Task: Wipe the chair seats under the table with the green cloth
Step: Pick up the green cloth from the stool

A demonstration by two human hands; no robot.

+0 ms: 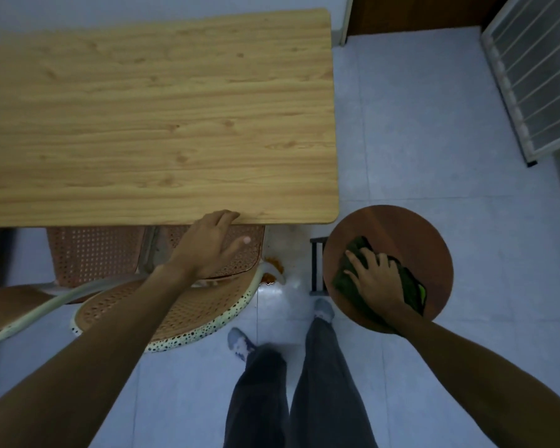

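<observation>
My right hand [377, 276] presses the green cloth [411, 286] flat onto the round dark-wood stool seat [401, 231], which stands clear of the table at its right corner. My left hand [209, 244] rests on the front edge of the wooden table [156, 118], fingers over the edge and thumb spread, holding nothing. Below it a perforated reddish chair seat [94, 253] sits half under the table. A round woven chair seat [188, 305] with a speckled rim stands closer to me.
Pale floor tiles [434, 140] spread to the right of the table. A white wire rack [537, 76] leans at the far right. An orange stain [274, 270] marks the floor by the table leg. My legs and feet [304, 367] are below.
</observation>
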